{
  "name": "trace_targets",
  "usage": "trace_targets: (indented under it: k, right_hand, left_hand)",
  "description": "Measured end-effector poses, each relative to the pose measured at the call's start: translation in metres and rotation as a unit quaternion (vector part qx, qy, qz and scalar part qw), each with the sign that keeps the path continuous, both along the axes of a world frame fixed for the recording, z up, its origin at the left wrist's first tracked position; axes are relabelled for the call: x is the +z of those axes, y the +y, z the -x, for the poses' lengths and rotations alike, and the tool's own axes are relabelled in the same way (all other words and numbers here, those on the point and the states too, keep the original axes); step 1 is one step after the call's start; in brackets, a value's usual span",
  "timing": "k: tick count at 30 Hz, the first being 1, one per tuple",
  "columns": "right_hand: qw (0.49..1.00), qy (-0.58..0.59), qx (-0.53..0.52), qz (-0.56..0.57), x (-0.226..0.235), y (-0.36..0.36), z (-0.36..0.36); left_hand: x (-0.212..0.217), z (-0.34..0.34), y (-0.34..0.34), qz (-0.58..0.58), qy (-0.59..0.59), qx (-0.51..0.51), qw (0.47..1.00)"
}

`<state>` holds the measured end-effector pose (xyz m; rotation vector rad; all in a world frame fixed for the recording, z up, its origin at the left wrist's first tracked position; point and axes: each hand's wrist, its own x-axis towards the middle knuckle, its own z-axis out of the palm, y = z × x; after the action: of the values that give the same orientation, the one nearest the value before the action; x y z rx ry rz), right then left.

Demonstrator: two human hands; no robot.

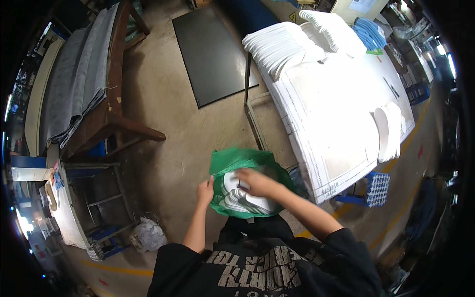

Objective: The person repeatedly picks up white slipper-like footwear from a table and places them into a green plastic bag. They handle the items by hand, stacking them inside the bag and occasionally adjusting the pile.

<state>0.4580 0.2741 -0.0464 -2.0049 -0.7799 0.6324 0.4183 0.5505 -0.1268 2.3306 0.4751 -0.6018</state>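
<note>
A green plastic bag (pixel 247 157) hangs open in front of my waist. Inside it lie several white insoles (pixel 250 202), bunched in loose stacks. My left hand (pixel 205 192) pinches the bag's left rim between thumb and fingers. Over the bag's mouth, my right hand (pixel 257 182) is on or just above the insoles, its fingers smeared by motion. Whether those fingers grip an insole cannot be made out. The lower part of the bag is hidden from this angle.
At right, a white-topped table (pixel 331 119) carries large piles of white insoles (pixel 279 47) and a smaller stack (pixel 388 131). A blue stool (pixel 377 189) stands beside it. Grey material (pixel 81 74) covers a wooden bench at left; a dark panel (pixel 213 54) lies on the floor.
</note>
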Motion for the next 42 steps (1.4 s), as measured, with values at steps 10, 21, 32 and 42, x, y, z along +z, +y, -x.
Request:
trace_targets:
  k: [10,21,32,42]
  right_hand:
    - [0.775,-0.420,-0.361,0.304,0.101,-0.083,-0.288]
    - [0.800,-0.501,-0.328,0.048,0.069,-0.130,-0.290]
    - [0.849,-0.411,-0.328,-0.045,0.154,-0.122,-0.041]
    - [0.956,-0.172,-0.234,0.039,0.049,0.024,0.101]
  left_hand:
    - [-0.020,-0.020,-0.087,0.030,0.032,0.062,0.997]
    - [-0.027,-0.033,-0.059,0.076,-0.022,0.048,0.996]
    - [-0.031,-0.077,-0.006,0.072,0.053,0.047,0.995]
    - [-0.008,-0.089,-0.010,0.076,-0.009,-0.025,0.997]
